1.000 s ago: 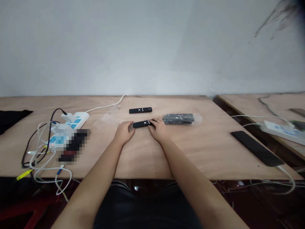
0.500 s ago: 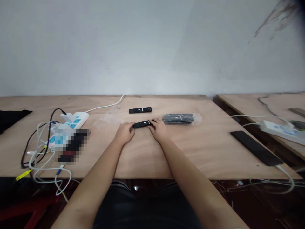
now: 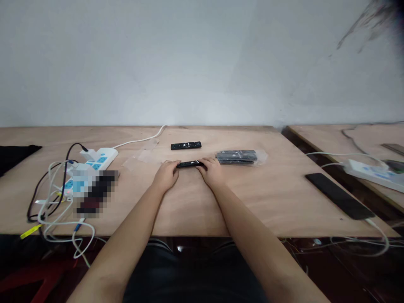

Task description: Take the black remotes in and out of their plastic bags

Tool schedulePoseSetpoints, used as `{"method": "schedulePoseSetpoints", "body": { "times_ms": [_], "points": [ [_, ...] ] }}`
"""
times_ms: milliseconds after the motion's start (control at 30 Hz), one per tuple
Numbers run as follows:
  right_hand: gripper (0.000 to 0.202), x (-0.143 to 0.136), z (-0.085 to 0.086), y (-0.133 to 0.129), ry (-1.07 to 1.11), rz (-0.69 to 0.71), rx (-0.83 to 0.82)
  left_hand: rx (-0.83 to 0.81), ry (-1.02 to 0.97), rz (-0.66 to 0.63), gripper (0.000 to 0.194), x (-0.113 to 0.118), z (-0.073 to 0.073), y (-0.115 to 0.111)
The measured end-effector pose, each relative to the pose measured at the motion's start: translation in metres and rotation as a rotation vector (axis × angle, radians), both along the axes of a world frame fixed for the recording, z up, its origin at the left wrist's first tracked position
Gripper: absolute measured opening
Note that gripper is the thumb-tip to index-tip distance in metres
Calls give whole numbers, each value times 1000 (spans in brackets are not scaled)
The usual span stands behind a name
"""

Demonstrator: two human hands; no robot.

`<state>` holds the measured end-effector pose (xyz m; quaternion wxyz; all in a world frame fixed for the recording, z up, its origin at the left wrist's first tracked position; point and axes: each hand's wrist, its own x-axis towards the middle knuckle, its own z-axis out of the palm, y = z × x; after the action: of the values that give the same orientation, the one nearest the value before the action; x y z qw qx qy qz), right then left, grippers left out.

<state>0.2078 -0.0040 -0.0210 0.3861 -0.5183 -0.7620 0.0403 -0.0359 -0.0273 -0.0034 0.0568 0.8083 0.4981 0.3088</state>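
A black remote control (image 3: 189, 164) lies crosswise between my two hands, close to the tabletop. My left hand (image 3: 167, 173) grips its left end, and my right hand (image 3: 211, 171) is closed around its right end. Behind it, a second black remote control (image 3: 186, 145) rests flat with its buttons facing up. Just right of my right hand is a stack of remote controls in clear plastic wrap (image 3: 237, 157). Loose clear plastic (image 3: 142, 156) lies on the table to the left of my left hand.
A white power strip (image 3: 109, 156) with tangled cables and a blurred-out dark object (image 3: 97, 193) occupy the left side. On the right lies a black phone (image 3: 339, 195) with a white cable. Another power strip (image 3: 375, 173) sits on the neighbouring table. A wall (image 3: 202, 63) stands behind.
The held remote control has tilted, so its button face shows more narrowly than before. Both hands still grip its ends in nearly the same place.
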Motion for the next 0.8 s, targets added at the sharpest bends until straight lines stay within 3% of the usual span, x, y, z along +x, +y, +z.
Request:
{"method": "schedulePoseSetpoints", "body": {
  "times_ms": [167,300,800],
  "points": [
    [26,1,3,-2,77,4,64,42,-94,49,57,1,-2,0],
    [25,1,3,-3,115,33,69,40,-119,121,49,0,-1,-1],
    [25,4,6,-6,126,104,62,70,90,135,33,2,12,-6]
  ]
}}
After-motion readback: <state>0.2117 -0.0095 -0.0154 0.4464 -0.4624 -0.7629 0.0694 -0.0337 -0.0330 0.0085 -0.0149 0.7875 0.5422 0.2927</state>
